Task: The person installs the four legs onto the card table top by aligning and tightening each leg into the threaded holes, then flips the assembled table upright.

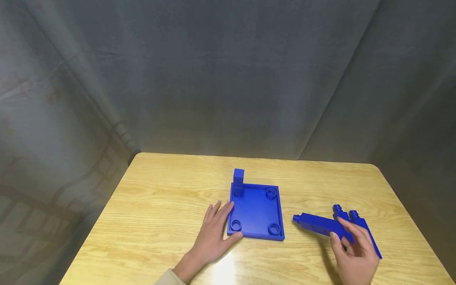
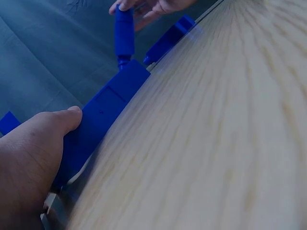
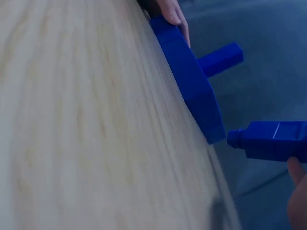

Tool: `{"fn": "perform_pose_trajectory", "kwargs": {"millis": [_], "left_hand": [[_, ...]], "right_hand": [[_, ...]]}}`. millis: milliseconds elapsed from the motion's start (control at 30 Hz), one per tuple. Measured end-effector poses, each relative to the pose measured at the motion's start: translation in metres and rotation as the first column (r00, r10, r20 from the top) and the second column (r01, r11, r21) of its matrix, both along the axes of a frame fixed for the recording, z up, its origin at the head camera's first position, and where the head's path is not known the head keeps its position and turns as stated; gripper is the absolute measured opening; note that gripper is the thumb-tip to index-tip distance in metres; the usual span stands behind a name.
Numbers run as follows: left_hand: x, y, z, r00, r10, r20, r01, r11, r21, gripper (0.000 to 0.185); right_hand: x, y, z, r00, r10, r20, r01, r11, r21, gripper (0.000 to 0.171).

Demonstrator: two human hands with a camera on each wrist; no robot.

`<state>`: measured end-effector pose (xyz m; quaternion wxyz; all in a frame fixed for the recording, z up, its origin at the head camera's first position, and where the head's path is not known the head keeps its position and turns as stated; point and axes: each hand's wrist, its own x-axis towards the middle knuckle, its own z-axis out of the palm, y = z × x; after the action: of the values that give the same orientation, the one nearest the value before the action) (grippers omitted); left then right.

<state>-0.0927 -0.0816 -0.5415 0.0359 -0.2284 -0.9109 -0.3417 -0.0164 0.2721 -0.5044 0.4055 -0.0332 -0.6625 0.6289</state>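
A blue square base plate (image 1: 254, 209) with round corner sockets lies on the wooden table (image 1: 160, 206). One blue post (image 1: 238, 180) stands upright in its far-left socket. My left hand (image 1: 215, 231) rests flat on the table, fingers straight along the plate's left edge (image 2: 110, 105) and thumb at the near-left corner. To the right of the plate, my right hand (image 1: 350, 247) grips a long blue post (image 1: 315, 223) whose pegged end (image 3: 235, 138) points at the plate, a short gap away. Two more blue posts (image 1: 367, 235) lie side by side under that hand.
A grey curtain (image 1: 228, 79) hangs behind and around the table. The table's rounded far corners and right edge are close to the loose posts. Bare wood spreads left of my left hand and beyond the plate.
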Motion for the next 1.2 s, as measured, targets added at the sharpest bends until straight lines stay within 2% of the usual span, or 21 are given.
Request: {"fn": "perform_pose_trajectory", "kwargs": {"millis": [67,167,267,367,400,500,600,700,733,900,1000,1100,1200], "left_hand": [[0.000,-0.001,0.002,1.000,0.002,0.004,-0.002,1.000,-0.008,0.091],[-0.001,-0.002,0.005,1.000,0.003,0.013,-0.002,1.000,-0.029,0.091],[-0.004,-0.006,0.007,1.000,-0.004,0.025,0.005,0.999,-0.048,0.093],[-0.008,-0.013,0.006,0.999,-0.024,0.041,0.026,0.998,-0.055,0.094],[-0.009,-0.015,0.005,0.998,-0.037,0.050,0.039,0.998,-0.049,0.094],[-0.013,-0.024,0.002,0.994,-0.086,0.072,0.087,0.996,-0.011,0.087],[-0.016,-0.030,0.000,0.990,-0.125,0.059,0.122,0.991,0.046,0.067],[-0.018,-0.031,-0.001,0.992,-0.127,0.011,0.126,0.989,0.083,0.053],[-0.018,-0.032,-0.001,0.993,-0.122,-0.003,0.121,0.989,0.088,0.051],[-0.020,-0.031,-0.004,0.994,-0.105,-0.032,0.108,0.989,0.105,0.049],[-0.021,-0.031,-0.005,0.994,-0.098,-0.039,0.101,0.989,0.106,0.050],[-0.021,-0.031,-0.005,0.994,-0.095,-0.046,0.099,0.990,0.104,0.050],[-0.021,-0.031,-0.004,0.994,-0.099,-0.041,0.103,0.990,0.101,0.051]], "right_hand": [[-0.002,-0.001,0.002,0.994,0.057,-0.088,-0.057,0.998,0.013,0.047],[-0.006,-0.003,0.005,0.979,0.115,-0.166,-0.110,0.993,0.042,0.048],[-0.012,-0.005,0.012,0.971,0.144,-0.189,-0.134,0.989,0.068,0.050],[-0.015,-0.012,0.019,0.976,0.131,-0.172,-0.106,0.983,0.147,0.051],[-0.015,-0.014,0.022,0.979,0.121,-0.165,-0.091,0.980,0.175,0.050],[-0.017,-0.023,0.028,0.971,0.152,-0.187,-0.115,0.974,0.193,0.048],[-0.020,-0.033,0.032,0.951,0.207,-0.230,-0.162,0.966,0.200,0.045],[-0.026,-0.043,0.037,0.922,0.268,-0.280,-0.210,0.953,0.220,0.040],[-0.028,-0.047,0.039,0.916,0.279,-0.289,-0.215,0.948,0.233,0.037],[-0.042,-0.070,0.048,0.845,0.380,-0.376,-0.310,0.922,0.234,0.032],[-0.050,-0.083,0.050,0.818,0.422,-0.391,-0.344,0.903,0.255,0.031],[-0.057,-0.095,0.048,0.821,0.442,-0.361,-0.346,0.888,0.301,0.032],[-0.061,-0.104,0.046,0.847,0.440,-0.297,-0.330,0.875,0.355,0.035]]}}
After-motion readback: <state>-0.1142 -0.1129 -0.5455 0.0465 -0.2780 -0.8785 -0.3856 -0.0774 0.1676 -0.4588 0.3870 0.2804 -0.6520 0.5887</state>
